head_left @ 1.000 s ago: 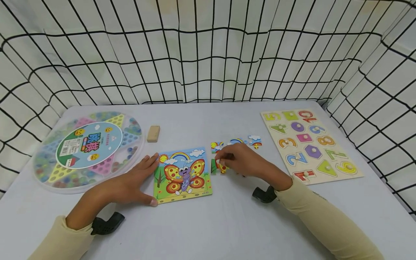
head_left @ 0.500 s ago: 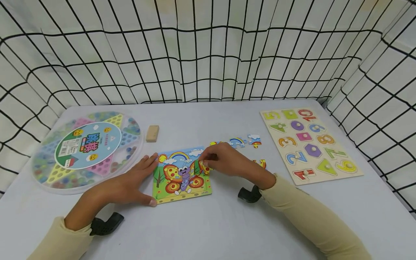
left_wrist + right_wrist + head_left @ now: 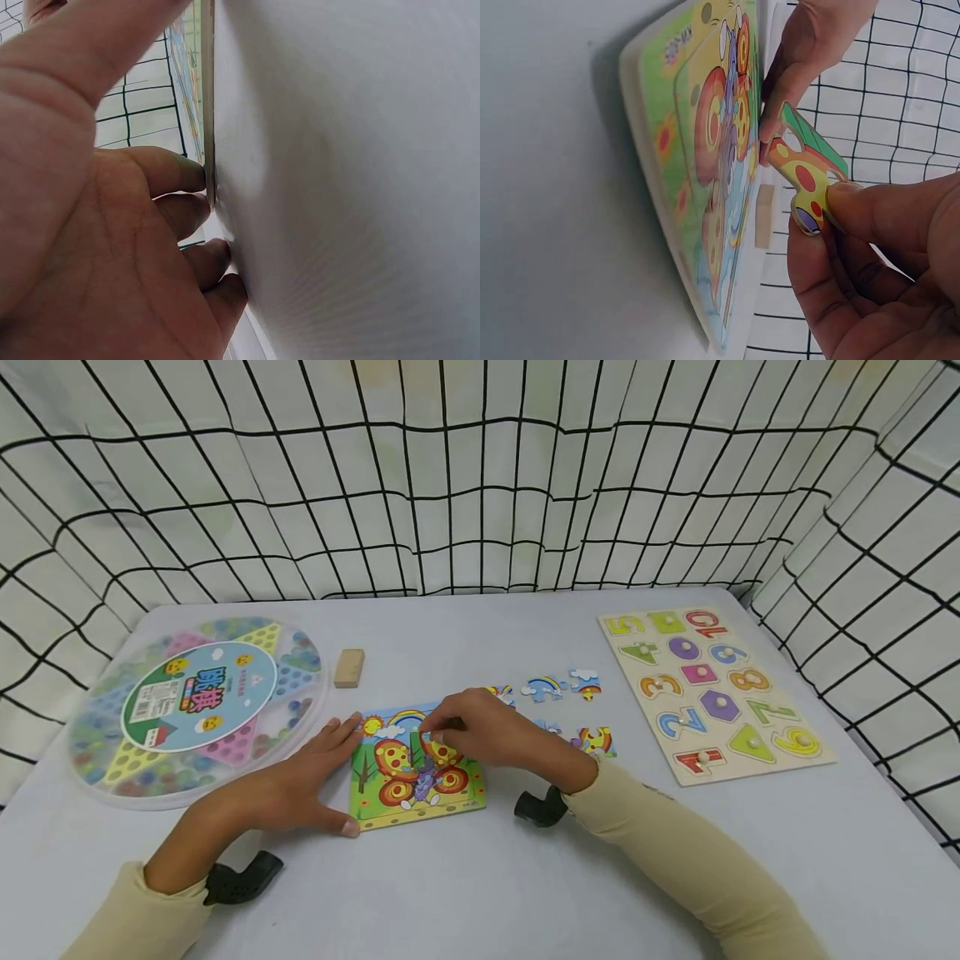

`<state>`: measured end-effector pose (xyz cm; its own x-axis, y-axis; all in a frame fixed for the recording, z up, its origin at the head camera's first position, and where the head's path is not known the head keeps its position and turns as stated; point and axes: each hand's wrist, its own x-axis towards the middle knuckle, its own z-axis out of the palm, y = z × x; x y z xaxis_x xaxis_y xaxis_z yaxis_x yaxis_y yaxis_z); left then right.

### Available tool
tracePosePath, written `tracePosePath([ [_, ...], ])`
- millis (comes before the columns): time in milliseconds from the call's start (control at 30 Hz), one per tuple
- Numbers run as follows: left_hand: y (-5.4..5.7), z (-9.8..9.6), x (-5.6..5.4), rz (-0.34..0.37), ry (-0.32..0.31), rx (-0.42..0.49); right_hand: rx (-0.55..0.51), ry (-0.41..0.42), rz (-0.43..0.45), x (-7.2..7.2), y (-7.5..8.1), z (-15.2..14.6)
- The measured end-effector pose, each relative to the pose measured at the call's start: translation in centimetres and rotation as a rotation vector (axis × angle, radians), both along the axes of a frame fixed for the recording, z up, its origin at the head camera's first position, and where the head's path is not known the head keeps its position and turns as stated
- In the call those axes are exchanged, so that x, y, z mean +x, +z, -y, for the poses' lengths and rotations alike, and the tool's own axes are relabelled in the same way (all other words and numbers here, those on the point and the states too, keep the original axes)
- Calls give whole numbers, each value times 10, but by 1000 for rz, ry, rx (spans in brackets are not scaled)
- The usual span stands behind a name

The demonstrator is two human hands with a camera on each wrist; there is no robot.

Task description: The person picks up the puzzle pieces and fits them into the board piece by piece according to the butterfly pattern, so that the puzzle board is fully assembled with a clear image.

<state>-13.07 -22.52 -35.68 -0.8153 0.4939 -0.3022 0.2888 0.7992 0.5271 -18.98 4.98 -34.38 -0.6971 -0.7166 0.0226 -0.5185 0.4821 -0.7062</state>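
Note:
The butterfly puzzle board (image 3: pixel 461 795) lies flat in the middle of the table. My left hand (image 3: pixel 296 789) rests along its left side, thumb near the lower corner and fingertips near the upper one. In the left wrist view the fingers (image 3: pixel 180 171) touch the board's edge (image 3: pixel 210 112). Above the board, my right hand (image 3: pixel 483 727) pinches a jigsaw piece between thumb and fingers. The right wrist view shows that jigsaw piece (image 3: pixel 806 172) tilted and apart from the board, yellow with red spots and a green corner. Part of the butterfly picture is hidden behind my right hand.
Several loose jigsaw pieces (image 3: pixel 543 687) lie right of the board, some partly hidden by my right arm. A wooden block (image 3: pixel 349 668) sits behind it. At left is a round marble game box (image 3: pixel 300 735); at right, a number-and-shape peg board (image 3: pixel 667 681). Black wire mesh (image 3: pixel 450 493) surrounds the table.
My right hand has picked up a jigsaw piece from the loose ones and carried it left over the butterfly board. My left hand stays at the board's left side.

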Motion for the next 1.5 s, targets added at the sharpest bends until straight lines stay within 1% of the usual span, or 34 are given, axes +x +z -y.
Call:
tracePosePath([
  [367,0,0,-1,8,-4,6,32,30,10,1,0,22],
  [600,0,2,0,9,-7,16,26,44,55,-1,-5,37],
  [833,0,2,0,5,-8,20,27,67,2,-3,-7,49],
  [1100,0,2,0,9,-10,26,116,67,-31,-2,-7,65],
  [1333,0,2,1,5,-9,27,133,59,-50,0,-5,67],
  [1500,0,2,1,-4,-10,27,204,52,-63,-1,-6,70],
])
